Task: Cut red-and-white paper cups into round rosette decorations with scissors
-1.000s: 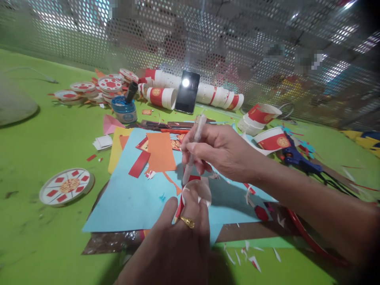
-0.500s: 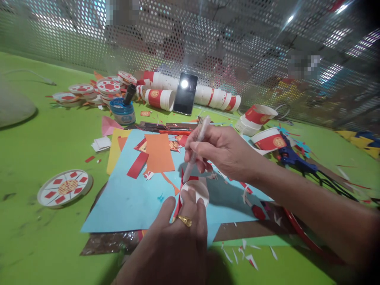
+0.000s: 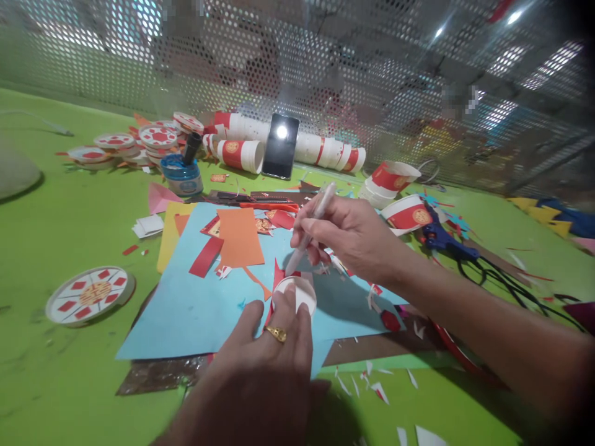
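Under the fingertips of my left hand [image 3: 279, 347], which wears a gold ring, a small round white paper disc [image 3: 304, 295] is held down. It lies over a piece of red paper [image 3: 277, 272] on the blue sheet [image 3: 186, 328]. My right hand [image 3: 341, 232] is closed around a whitish pen [image 3: 320, 207]. The pen slants down, its tip at the disc's upper left edge; whether it touches the paper I cannot tell. Left of the disc are an orange paper rectangle [image 3: 240, 237] and a red strip [image 3: 206, 257].
A decorated round lid [image 3: 88, 297] lies at the left. Behind stand a blue glue pot [image 3: 181, 176], a phone [image 3: 281, 145] and a row of paper cups [image 3: 311, 147]. On the right are cut cups [image 3: 406, 214] and a blue glue gun [image 3: 446, 241]. Paper scraps [image 3: 379, 391] litter the front.
The whole view has shifted slightly, so things appear a little further left. Both hands keep their hold, the pen tip still at the disc's edge.
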Tool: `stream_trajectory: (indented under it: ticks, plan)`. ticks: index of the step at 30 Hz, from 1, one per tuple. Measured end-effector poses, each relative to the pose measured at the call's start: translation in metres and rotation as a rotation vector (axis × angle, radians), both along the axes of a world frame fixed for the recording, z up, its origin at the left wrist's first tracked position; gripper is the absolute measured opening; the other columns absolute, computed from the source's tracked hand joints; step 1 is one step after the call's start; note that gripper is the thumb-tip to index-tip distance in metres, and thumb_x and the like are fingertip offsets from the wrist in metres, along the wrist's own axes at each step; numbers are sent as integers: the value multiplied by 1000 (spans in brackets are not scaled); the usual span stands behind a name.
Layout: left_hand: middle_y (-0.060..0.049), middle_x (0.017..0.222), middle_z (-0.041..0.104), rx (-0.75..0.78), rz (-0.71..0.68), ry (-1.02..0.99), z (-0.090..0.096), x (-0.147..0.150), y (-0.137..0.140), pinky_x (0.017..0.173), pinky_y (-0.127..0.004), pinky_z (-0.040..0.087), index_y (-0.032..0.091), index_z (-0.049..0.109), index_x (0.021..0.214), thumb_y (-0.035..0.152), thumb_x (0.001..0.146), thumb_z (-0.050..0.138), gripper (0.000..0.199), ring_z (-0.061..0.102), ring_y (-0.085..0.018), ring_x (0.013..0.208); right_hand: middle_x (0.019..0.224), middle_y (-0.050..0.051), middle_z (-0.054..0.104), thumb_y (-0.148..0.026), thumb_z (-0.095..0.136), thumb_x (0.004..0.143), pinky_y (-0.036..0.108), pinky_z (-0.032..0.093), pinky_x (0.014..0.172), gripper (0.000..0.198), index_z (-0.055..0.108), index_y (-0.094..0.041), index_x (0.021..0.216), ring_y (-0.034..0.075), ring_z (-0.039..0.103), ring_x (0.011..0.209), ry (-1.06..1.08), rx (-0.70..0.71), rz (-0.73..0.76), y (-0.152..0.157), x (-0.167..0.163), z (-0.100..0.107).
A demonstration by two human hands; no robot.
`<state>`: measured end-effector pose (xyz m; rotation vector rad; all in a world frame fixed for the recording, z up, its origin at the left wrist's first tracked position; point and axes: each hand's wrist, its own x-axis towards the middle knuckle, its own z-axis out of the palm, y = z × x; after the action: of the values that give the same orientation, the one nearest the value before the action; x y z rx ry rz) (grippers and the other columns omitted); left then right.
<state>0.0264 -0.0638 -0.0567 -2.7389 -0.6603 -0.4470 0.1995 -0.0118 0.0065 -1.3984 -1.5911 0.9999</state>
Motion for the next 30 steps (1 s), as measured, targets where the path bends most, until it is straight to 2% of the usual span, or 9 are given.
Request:
stream_trajectory:
  ticks: [5, 10, 15, 21, 26, 30]
  plan:
    - [-18, 122, 64, -15, -15, -21, -3, 0, 1, 87, -45, 36, 4, 59, 122, 40, 92, 39, 50, 52, -30, 115, 69, -1, 63, -3, 46, 82, 21, 44, 42, 16, 54, -16, 77, 7, 55, 45, 29, 29, -30, -6, 6, -5]
    - [-19, 118, 66, 5, -35, -45, -4, -2, 1, 88, -47, 34, 5, 61, 117, 36, 95, 35, 46, 53, -31, 116, 73, 0, 62, -9, 53, 80, 21, 45, 43, 9, 55, -15, 74, 6, 55, 46, 24, 91, -52, -15, 9, -7]
    - [-21, 125, 62, 6, -50, -29, -2, -3, -1, 86, -49, 36, 4, 59, 120, 35, 97, 30, 48, 53, -33, 116, 71, -3, 57, -12, 55, 78, 19, 40, 39, 6, 57, -15, 73, 5, 54, 44, -18, 146, -87, -26, 10, -7]
    - [-25, 120, 62, 22, -80, 41, 1, -4, 3, 82, -47, 37, 1, 59, 118, 34, 95, 41, 44, 53, -36, 113, 73, -2, 54, -14, 50, 80, 20, 44, 44, 11, 58, -14, 72, 5, 52, 48, -50, 252, -103, -41, 10, -11]
    - [-23, 111, 67, -7, -93, 41, 3, -4, 3, 81, -49, 37, 0, 61, 116, 34, 96, 36, 47, 55, -36, 108, 79, 0, 56, -15, 49, 83, 21, 44, 47, 14, 58, -15, 72, 6, 51, 53, -99, 305, -147, -53, 10, -14]
    - [-24, 116, 65, -1, -82, 40, 8, -3, 0, 81, -48, 39, 0, 61, 118, 34, 95, 38, 47, 56, -36, 107, 81, 1, 57, -18, 48, 83, 22, 42, 47, 15, 56, -16, 70, 8, 52, 57, -100, 321, -192, -60, 9, -18]
